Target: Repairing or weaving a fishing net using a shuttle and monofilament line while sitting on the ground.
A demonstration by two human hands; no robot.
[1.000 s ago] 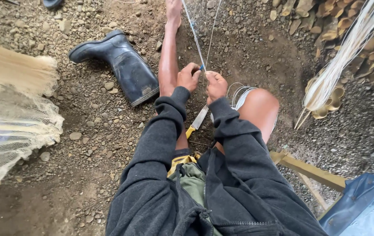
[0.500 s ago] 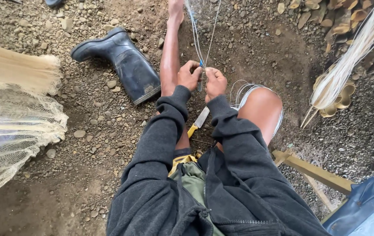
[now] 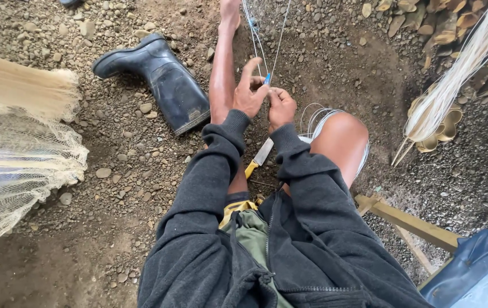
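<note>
My left hand (image 3: 249, 91) and my right hand (image 3: 281, 106) meet above my bare left leg, both pinching thin taut net lines (image 3: 258, 40) that run up toward my foot. A small blue netting tool (image 3: 267, 78) pokes out between the fingertips; which hand holds it is unclear. Below the hands a knife (image 3: 260, 158) with a yellow handle lies on the ground between my legs. A coil of thin line (image 3: 314, 117) rests against my bent right knee.
A black rubber boot (image 3: 161, 82) lies on the gravel to the left. A pale fishing net (image 3: 16, 142) is heaped at the far left. Bundled pale fibres (image 3: 455, 80) and dry leaves are at upper right; a wooden frame (image 3: 409, 222) and blue tarp (image 3: 472, 274) at lower right.
The hands have stayed together on the lines, with the left fingers now spread wider and the blue tool showing between the fingertips. The view has shifted slightly.
</note>
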